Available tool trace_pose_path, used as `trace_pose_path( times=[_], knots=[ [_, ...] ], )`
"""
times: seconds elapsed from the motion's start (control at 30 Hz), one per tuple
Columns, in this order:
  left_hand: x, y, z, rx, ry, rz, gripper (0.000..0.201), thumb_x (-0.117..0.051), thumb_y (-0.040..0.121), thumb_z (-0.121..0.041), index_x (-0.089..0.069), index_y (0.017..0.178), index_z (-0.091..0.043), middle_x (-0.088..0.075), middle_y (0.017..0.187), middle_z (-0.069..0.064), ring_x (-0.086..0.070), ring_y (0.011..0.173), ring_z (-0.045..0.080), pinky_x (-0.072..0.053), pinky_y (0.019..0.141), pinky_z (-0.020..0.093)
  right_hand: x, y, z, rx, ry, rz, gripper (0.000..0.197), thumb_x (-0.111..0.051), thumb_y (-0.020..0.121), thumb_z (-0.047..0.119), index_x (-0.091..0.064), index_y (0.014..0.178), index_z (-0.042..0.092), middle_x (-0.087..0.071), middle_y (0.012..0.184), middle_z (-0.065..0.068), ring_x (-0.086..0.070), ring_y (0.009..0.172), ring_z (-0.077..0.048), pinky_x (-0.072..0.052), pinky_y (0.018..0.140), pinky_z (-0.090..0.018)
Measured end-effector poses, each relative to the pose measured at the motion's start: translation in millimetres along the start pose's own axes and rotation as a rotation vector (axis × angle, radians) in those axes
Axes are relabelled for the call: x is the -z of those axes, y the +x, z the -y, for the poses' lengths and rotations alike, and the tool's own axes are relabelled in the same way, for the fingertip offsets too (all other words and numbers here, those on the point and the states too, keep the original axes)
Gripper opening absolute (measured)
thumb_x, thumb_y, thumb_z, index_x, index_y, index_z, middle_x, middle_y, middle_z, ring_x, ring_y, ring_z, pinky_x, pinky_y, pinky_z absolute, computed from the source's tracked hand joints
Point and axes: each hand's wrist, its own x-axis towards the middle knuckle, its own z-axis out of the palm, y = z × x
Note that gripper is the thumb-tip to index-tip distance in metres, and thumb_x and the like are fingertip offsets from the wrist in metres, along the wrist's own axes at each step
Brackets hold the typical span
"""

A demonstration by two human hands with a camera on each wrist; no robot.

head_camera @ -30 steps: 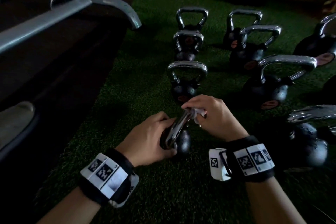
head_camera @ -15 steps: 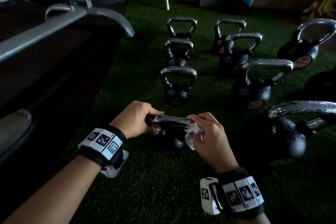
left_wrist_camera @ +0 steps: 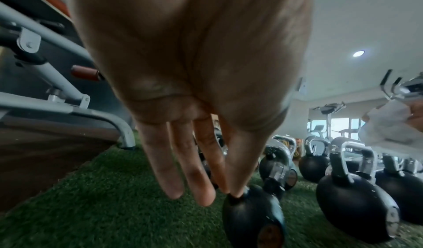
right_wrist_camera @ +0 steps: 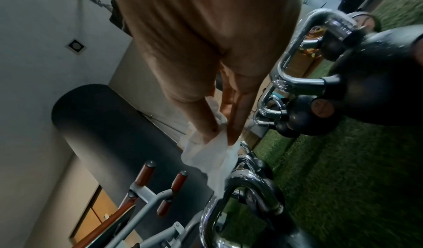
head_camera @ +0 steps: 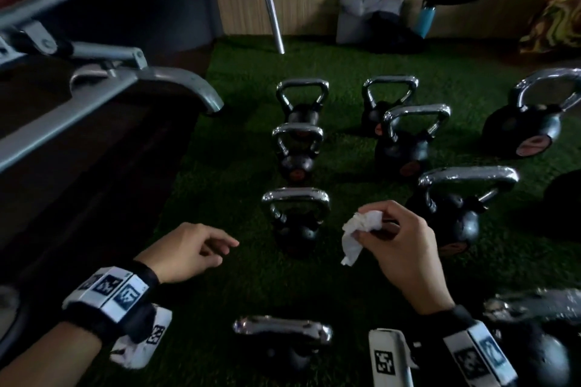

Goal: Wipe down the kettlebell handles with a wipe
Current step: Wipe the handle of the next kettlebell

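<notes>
Several black kettlebells with chrome handles stand in rows on green turf. The nearest small kettlebell [head_camera: 283,331] stands upright below and between my wrists, free of both hands. Ahead of it is another small kettlebell [head_camera: 295,217], between my two hands. My left hand [head_camera: 201,248] hovers left of it, fingers relaxed and holding nothing; in the left wrist view the straight fingers [left_wrist_camera: 183,170] hang just above a kettlebell's black ball [left_wrist_camera: 251,215]. My right hand [head_camera: 399,239] pinches a crumpled white wipe [head_camera: 358,229], also seen as the wipe [right_wrist_camera: 210,154] beside a chrome handle [right_wrist_camera: 247,185].
A grey machine frame [head_camera: 94,88] over dark flooring runs along the left edge of the turf. Larger kettlebells [head_camera: 465,198] crowd the right side. A barbell [head_camera: 270,3], a grey bag [head_camera: 367,12] and a blue bottle [head_camera: 426,20] lean by the back wall.
Both hands have let go of the nearest kettlebell's handle and moved forward toward the kettlebell ahead. The wipe stays in my right hand. The view has tilted up.
</notes>
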Motion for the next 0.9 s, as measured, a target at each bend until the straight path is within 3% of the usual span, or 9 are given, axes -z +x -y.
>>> trace_pose_path(
  times=[0.13,0.33,0.47,0.53,0.57,0.67,0.73,0.8,0.9],
  knots=[
    [39.9,18.1,-4.4,0.018,-0.013,0.022,0.034,-0.074,0.091,-0.024,-0.069,0.113,-0.050,-0.073,0.103,-0.025,-0.066,0.098,-0.012,-0.054,0.098,0.025,-8.4,37.3,13.3,0.014,-0.050,0.010,0.035,-0.088,0.073,0.009,-0.074,0.099,0.028,-0.074,0.089,0.014,-0.069,0.080,0.005,-0.049,0.066,-0.006],
    [62.1,42.8,-15.8,0.068,-0.039,0.155,0.029,-0.074,0.092,-0.029,-0.068,0.114,-0.046,-0.073,0.104,-0.017,-0.068,0.094,-0.009,-0.055,0.093,0.021,-38.8,81.6,26.6,0.037,-0.154,0.134,0.024,-0.080,0.079,0.006,-0.080,0.097,0.021,-0.076,0.090,0.010,-0.070,0.083,-0.001,-0.049,0.069,-0.006],
    [46.4,69.0,-8.4,0.124,-0.045,0.159,0.029,-0.073,0.090,-0.030,-0.066,0.112,-0.048,-0.073,0.104,-0.019,-0.067,0.092,-0.009,-0.054,0.089,0.017,-50.8,92.8,26.3,0.027,-0.120,0.145,0.025,-0.076,0.080,-0.001,-0.082,0.095,0.019,-0.073,0.095,0.009,-0.066,0.082,0.006,-0.048,0.072,-0.004],
    [24.7,83.9,4.5,0.165,-0.099,0.159,0.046,-0.080,0.084,-0.029,-0.062,0.125,-0.043,-0.071,0.120,-0.013,-0.067,0.103,-0.003,-0.053,0.097,0.022,-55.8,95.7,24.5,0.016,-0.135,0.157,0.025,-0.076,0.081,-0.001,-0.081,0.096,0.019,-0.073,0.095,0.009,-0.064,0.081,0.008,-0.047,0.071,-0.002],
    [12.8,91.7,11.7,0.187,-0.126,0.185,0.066,-0.084,0.080,-0.030,-0.055,0.139,-0.038,-0.066,0.133,-0.007,-0.065,0.114,0.003,-0.051,0.102,0.025,-59.2,97.7,22.8,0.031,-0.154,0.153,0.025,-0.076,0.081,-0.002,-0.081,0.096,0.017,-0.073,0.096,0.007,-0.064,0.080,0.007,-0.047,0.071,-0.002],
    [-22.9,111.7,28.6,0.204,-0.031,0.366,0.116,-0.090,0.068,-0.046,-0.021,0.160,-0.034,-0.037,0.161,0.002,-0.041,0.144,0.020,-0.037,0.117,0.032,-74.7,103.6,16.2,0.146,-0.203,0.126,0.026,-0.074,0.079,-0.008,-0.080,0.092,0.013,-0.074,0.095,0.003,-0.066,0.081,0.001,-0.048,0.071,-0.004],
    [-52.8,117.8,34.0,0.190,0.098,0.456,0.121,-0.090,0.065,-0.054,-0.018,0.160,-0.033,-0.023,0.167,0.004,-0.030,0.150,0.026,-0.032,0.118,0.034,-80.8,108.0,16.6,0.134,-0.217,0.155,0.024,-0.072,0.077,-0.008,-0.081,0.088,0.012,-0.076,0.091,0.002,-0.066,0.078,-0.002,-0.052,0.070,-0.010],
    [-81.8,120.6,38.3,0.147,0.222,0.423,0.125,-0.091,0.059,-0.057,-0.020,0.159,-0.037,-0.010,0.170,0.008,-0.024,0.152,0.032,-0.031,0.120,0.038,-84.4,113.1,18.9,0.099,-0.243,0.206,0.023,-0.069,0.078,-0.006,-0.082,0.084,0.012,-0.077,0.085,0.002,-0.066,0.073,-0.001,-0.054,0.069,-0.017],
    [-105.3,125.3,43.3,0.160,0.238,0.364,0.134,-0.094,0.055,-0.049,-0.011,0.159,-0.043,0.004,0.170,0.013,-0.012,0.153,0.044,-0.031,0.122,0.047,-90.5,115.1,22.4,0.081,-0.242,0.299,0.022,-0.066,0.082,0.001,-0.081,0.074,0.015,-0.076,0.076,0.005,-0.067,0.069,-0.002,-0.051,0.061,-0.017]
  ],
)
